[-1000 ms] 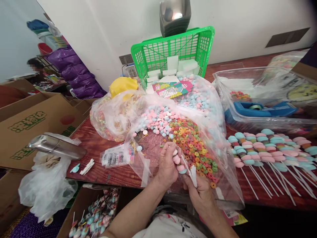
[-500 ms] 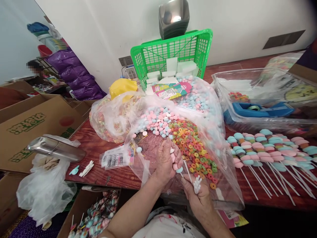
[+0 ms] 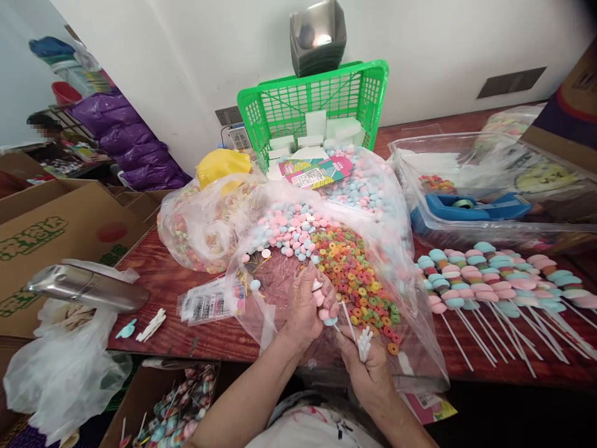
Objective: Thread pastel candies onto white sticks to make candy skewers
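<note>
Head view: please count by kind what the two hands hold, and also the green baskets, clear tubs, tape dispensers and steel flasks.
Stack of candies, in the left hand: 1
Bundle of white sticks, in the right hand: 1
Green basket: 1
Clear tub: 1
Blue tape dispenser: 1
Steel flask: 1
Total: 6

I see a candy stick (image 3: 325, 313) in my left hand (image 3: 303, 308) and spare sticks (image 3: 364, 341) in my right hand (image 3: 370, 373), both over the candy bag (image 3: 275, 289) on the table (image 3: 163, 277). Skewers (image 3: 489, 287) lie right of it, the basket (image 3: 280, 106) behind, the flask (image 3: 88, 289) left.
</note>
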Demonstrator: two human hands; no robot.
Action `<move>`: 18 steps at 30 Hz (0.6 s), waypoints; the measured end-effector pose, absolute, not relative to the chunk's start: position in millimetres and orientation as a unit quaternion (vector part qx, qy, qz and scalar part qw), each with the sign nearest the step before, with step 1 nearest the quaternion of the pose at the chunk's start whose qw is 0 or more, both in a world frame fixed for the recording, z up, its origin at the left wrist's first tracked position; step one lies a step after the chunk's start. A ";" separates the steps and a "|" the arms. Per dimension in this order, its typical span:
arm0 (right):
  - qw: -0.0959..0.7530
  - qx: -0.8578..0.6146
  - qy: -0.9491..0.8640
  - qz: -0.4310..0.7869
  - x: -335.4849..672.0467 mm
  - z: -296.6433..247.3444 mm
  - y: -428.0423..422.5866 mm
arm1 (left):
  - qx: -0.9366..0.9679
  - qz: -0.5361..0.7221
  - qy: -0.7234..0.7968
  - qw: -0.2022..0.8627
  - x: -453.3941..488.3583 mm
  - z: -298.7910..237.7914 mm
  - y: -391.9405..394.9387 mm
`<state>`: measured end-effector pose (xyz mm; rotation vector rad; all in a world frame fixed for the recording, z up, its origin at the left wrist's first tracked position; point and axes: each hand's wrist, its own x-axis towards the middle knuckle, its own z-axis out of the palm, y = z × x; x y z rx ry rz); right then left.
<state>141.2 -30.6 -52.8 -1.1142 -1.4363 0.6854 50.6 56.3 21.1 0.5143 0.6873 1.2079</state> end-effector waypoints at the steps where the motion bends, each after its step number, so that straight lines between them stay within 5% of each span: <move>1: 0.562 -0.474 -0.611 0.295 141.3 -53.3 -30.2 | 0.235 0.550 0.313 0.738 49.6 20.7 56.9; 18: 0.568 -0.474 -0.578 0.344 142.8 -35.0 -24.7 | 0.285 0.541 0.336 0.716 45.6 25.0 56.3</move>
